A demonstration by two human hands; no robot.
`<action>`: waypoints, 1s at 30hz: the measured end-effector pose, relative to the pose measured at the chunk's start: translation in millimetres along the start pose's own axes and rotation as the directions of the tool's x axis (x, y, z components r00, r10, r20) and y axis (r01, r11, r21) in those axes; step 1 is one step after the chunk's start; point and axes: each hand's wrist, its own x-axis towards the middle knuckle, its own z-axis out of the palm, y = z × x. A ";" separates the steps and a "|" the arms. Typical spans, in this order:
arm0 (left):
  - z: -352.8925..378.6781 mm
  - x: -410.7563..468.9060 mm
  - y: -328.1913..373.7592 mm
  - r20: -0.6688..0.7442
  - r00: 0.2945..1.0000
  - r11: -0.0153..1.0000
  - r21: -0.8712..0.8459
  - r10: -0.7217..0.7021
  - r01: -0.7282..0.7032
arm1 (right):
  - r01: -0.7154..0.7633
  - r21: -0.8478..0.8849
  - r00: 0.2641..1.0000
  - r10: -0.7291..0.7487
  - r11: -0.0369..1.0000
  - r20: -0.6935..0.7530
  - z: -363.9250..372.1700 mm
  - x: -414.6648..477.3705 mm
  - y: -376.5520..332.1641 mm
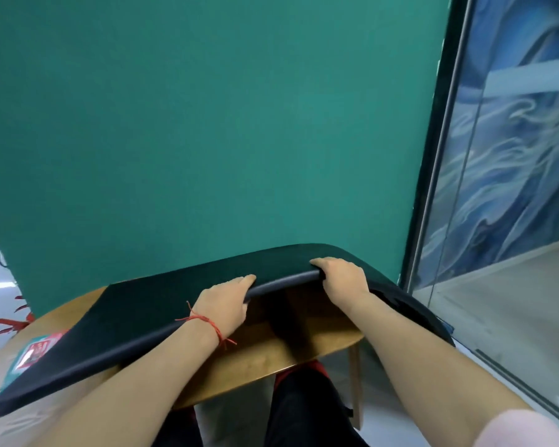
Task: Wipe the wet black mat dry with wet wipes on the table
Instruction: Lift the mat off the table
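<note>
Mat, black (pixel 162 314): thick, flexible, one pc. It's held above the table (pixel 271 356), with its near long edge lifted off the front edge and bowed up in the middle. The left end sags down to the table's front-left corner. The right end droops past the right edge. Can't tell wet from dry on its top.

L hand (pixel 221 304): fingers curled round the mat's near edge, left of centre, gripping it. Red string bracelet (pixel 213 327) on the wrist.

R hand (pixel 342 279): same grip on the near edge, right of centre, knuckles up.

Wipes pack (pixel 34 350): pink/teal, at the front-left corner, partly under the mat's left end.

Table: wood, rounded front edge, bare patch below the raised mat.

Surrounds: green backdrop (pixel 207 124) behind the back edge; glass partition (pixel 513 156) to the right.

Step, as I judge it: handling the mat (laying or turning it), wiping not begun, no wipe in either hand.

Next move needs: mat set flat on the table, clear of the pack, then one hand freed to pull a wipe while the other pins the mat.
</note>
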 end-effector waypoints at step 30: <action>-39.6 189.4 352.2 -0.473 0.719 0.512 -0.505 0.509 -0.695 | -0.569 -0.229 0.711 0.332 0.790 -0.620 -273.7 -100.4 244.4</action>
